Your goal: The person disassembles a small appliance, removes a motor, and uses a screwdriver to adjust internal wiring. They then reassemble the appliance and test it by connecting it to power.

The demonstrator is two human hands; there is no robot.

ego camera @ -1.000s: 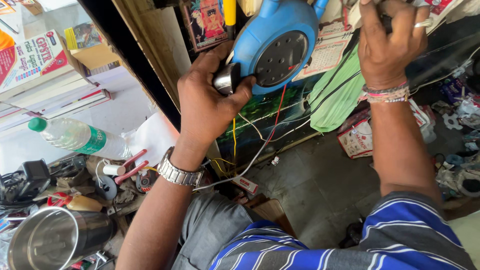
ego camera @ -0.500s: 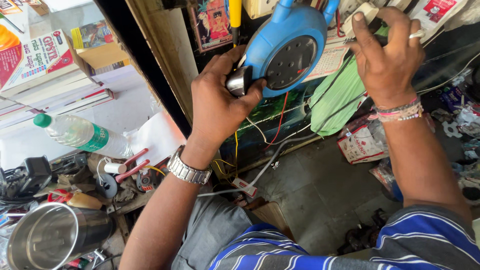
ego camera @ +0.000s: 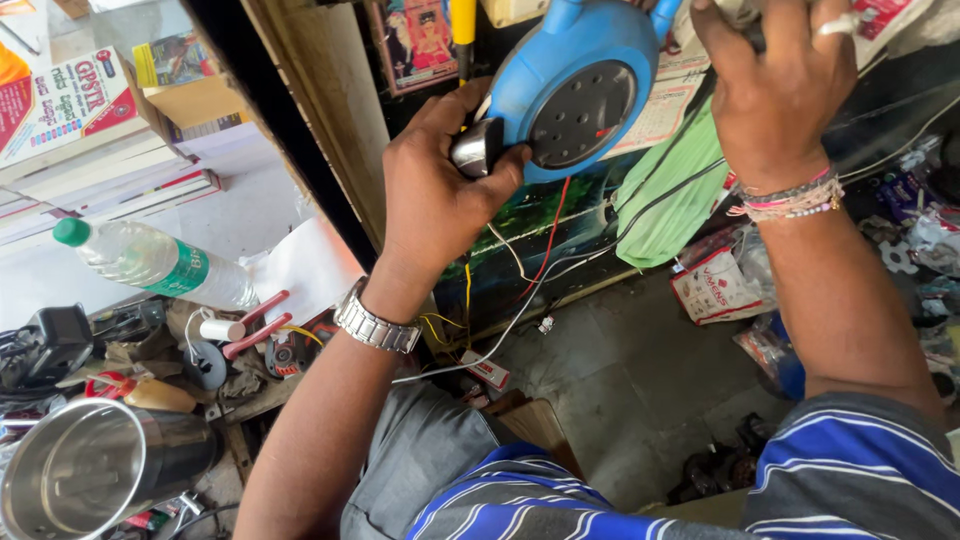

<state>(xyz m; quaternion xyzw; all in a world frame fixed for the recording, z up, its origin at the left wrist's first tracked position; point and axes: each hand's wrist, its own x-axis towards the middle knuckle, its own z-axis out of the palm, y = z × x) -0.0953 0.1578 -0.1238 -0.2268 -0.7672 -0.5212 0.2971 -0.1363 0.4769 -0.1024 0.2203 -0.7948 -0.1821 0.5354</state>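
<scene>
A round blue appliance (ego camera: 575,85), plastic, with a dark perforated disc on its face and a blue handle loop on top, hangs at about twelve o'clock in the view, against a cluttered wall. A small metal fitting (ego camera: 477,148) juts from its nine o'clock edge.

The left hand (ego camera: 440,195) reaches up from seven o'clock, wrist bent back, a steel watch (ego camera: 375,322) on it. Its fingers curl over the metal fitting and its thumb presses the blue rim, closed firmly on both. The right hand (ego camera: 775,85) comes up from four o'clock, bead bracelets (ego camera: 790,197) at the wrist and a ring on one finger; it is closed around something dark at one o'clock beside the handle, but what it grips cannot be told.

At nine o'clock a clear water bottle (ego camera: 150,262) with a green cap lies on its side. At eight o'clock stands a steel jar (ego camera: 95,470), open-mouthed, among small tools. Red, white and yellow wires (ego camera: 535,265) trail below the appliance. A green cloth (ego camera: 665,195) hangs at two o'clock, partly behind the right wrist.
</scene>
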